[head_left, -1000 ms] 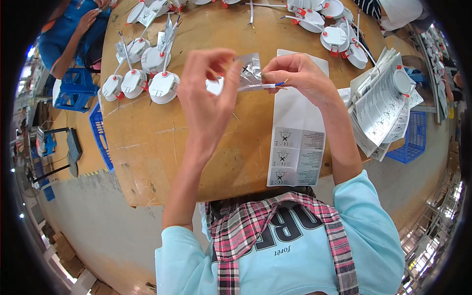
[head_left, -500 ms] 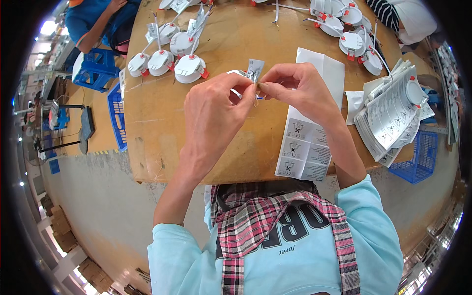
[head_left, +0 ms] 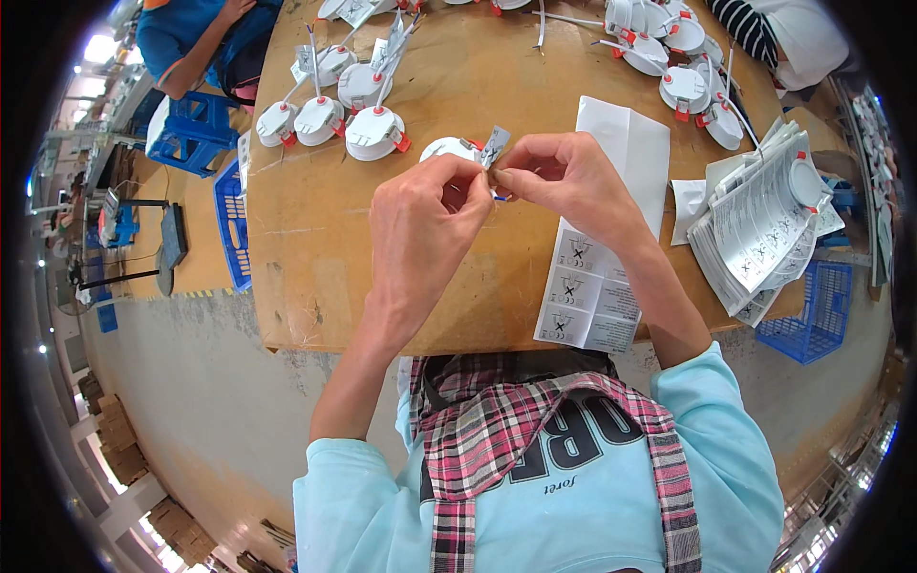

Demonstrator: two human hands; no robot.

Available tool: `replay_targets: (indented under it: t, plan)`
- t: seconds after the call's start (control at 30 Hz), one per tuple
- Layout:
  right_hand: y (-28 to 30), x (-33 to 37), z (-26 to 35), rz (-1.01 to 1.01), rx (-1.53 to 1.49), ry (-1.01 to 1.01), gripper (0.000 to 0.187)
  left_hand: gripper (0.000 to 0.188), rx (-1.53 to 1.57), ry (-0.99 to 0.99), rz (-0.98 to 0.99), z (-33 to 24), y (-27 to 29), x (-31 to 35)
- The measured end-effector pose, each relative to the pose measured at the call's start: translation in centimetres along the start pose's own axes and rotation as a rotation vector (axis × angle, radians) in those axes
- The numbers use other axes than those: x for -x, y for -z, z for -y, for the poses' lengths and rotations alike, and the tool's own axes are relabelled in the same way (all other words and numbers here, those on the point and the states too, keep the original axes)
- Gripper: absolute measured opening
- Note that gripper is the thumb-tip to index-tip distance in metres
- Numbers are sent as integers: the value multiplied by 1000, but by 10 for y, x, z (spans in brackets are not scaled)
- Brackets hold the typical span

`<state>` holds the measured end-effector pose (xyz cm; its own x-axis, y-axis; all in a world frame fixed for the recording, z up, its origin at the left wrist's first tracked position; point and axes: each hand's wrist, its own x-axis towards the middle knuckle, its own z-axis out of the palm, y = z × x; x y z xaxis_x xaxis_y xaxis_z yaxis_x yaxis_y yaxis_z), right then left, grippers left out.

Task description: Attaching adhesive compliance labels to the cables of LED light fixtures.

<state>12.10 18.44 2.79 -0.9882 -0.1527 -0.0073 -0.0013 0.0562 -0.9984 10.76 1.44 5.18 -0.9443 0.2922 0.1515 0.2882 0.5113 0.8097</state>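
Pinched between my two hands is a small silver-white label [head_left: 495, 147], standing up from the fingertips. My left hand [head_left: 425, 244] has thumb and forefinger closed at its lower end. From the other side, the thumb and forefinger of my right hand [head_left: 576, 186] meet there too. A thin wire end with a blue tip [head_left: 500, 199] shows just below the fingers. Behind my left hand lies a round white downlight [head_left: 447, 148] with red clips, partly covered by that hand. A label sheet [head_left: 594, 286], part printed and part bare white, lies under my right forearm.
White downlights [head_left: 374, 134] with upright wires stand at the far left; more downlights [head_left: 685, 88] crowd the far right. A thick stack of label sheets [head_left: 750, 234] bears another lamp [head_left: 805, 181]. Blue baskets [head_left: 812, 310] flank the table. Two other people sit across at the far corners.
Both hands have shifted slightly, the left one a little right and down. The label tilts more to the right, and more of the downlight behind my left hand shows.
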Motion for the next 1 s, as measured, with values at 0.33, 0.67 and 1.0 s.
replay_targets:
  t: [0.33, 0.67, 1.0]
  plan:
    - [8, -6, -4, 38, -46, -146, 23, 17, -313, -196, -48, 8, -13, 10]
    - [13, -9, -11, 95, -70, -135, 23, 12, -148, -104, -21, 14, -13, 5]
    - [14, -7, -9, 60, -64, -143, 21, 8, -196, -142, 24, 16, -11, -5]
